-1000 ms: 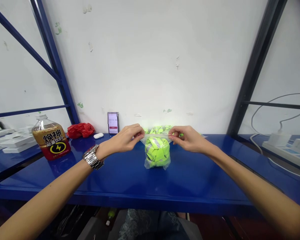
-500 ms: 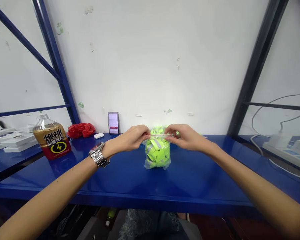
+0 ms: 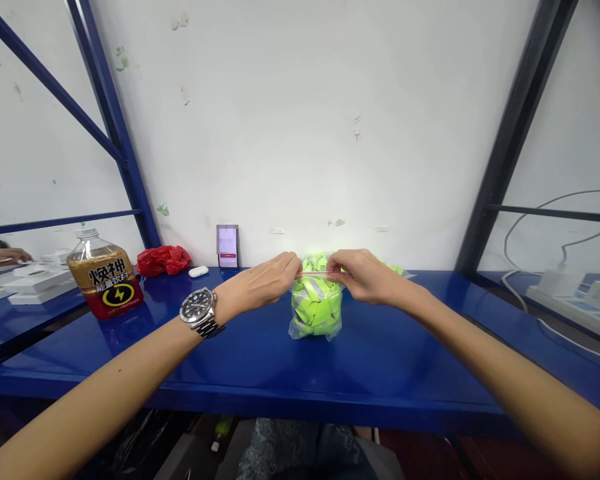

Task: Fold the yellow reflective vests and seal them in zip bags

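Far to the left of our fingers we see another person's hand (image 3: 5,257) over a pile of white boxes (image 3: 35,283); nearer stands a capped energy-drink bottle (image 3: 105,277) with a gold and red label, and we cannot tell how full it is. Beyond our left fingers lie a crumpled red plastic bag (image 3: 163,260), its contents hidden, and a closed white earbud case (image 3: 199,271), then a phone (image 3: 228,247) propped upright against the wall. Our left hand (image 3: 260,283), a steel wristwatch (image 3: 199,305) at its wrist, has thumb and fingers pinched together on the left end of the clear plastic bag's (image 3: 336,327) mouth. The bag sits on the blue table (image 3: 260,367) between and below our fingertips, filled by a folded neon-yellow garment (image 3: 316,310) with grey reflective bands. It stands upright, mouth up, long axis vertical, a pinkish strip (image 3: 316,274) running crosswise from fingers to fingers. Our right hand (image 3: 367,275) pinches the other end, its fingertips closed too. Just behind the right fingers more neon-yellow cloth (image 3: 393,267) shows, and far to their right lies a white power strip (image 3: 580,310) with plugs in it
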Available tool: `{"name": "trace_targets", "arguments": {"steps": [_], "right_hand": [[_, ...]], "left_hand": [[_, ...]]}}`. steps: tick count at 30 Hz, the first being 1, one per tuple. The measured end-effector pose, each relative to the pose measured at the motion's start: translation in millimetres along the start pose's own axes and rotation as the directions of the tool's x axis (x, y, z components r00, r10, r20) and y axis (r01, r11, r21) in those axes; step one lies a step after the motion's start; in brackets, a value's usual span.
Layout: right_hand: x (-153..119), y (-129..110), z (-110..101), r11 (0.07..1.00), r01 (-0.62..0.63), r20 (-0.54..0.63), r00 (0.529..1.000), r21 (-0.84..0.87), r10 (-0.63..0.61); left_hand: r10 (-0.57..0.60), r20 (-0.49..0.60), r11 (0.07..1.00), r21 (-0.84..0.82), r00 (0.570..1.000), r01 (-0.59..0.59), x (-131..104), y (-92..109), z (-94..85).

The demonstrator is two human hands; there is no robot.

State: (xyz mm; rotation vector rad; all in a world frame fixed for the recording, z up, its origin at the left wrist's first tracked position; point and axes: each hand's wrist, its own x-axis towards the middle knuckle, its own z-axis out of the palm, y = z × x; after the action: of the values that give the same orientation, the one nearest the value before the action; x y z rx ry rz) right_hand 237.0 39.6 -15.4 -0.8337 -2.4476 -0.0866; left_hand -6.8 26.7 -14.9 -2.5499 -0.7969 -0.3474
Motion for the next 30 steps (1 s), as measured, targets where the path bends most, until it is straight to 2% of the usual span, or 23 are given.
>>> {"name": "trace_targets", "arguments": {"steps": [6,13,16,21,30], "right_hand": [[-0.6,-6.5,-2.2,0.997,0.043,-0.038,0.998,0.064,-0.041],[1.8,-4.1,1.5,0.992,-0.013,-0.064,0.998,0.126,0.022],[2.8,-3.3,1.8,0.992,-0.026,-0.050,0.998,0.121,0.032],[2.4,-5.1,0.8,0.994,-0.028,-0.035,0.999,0.109,0.032],[3.5,-9.8,-1.1,0.994,-0.037,0.006,0.999,0.102,0.036]], "left_hand": [[0.008,0.009,1.000,-0.002,1.000,-0.008,0.6,1.1,0.0],[-0.076,0.029,0.976,-0.202,0.997,0.081,7.5,1.0,-9.5],[-0.076,0.028,0.961,-0.264,0.997,0.080,11.3,3.1,-16.2],[-0.001,0.036,0.966,-0.259,0.999,0.010,21.2,7.9,-18.8],[-0.010,0.101,0.981,-0.191,0.995,0.030,25.1,8.3,-14.0]]}}
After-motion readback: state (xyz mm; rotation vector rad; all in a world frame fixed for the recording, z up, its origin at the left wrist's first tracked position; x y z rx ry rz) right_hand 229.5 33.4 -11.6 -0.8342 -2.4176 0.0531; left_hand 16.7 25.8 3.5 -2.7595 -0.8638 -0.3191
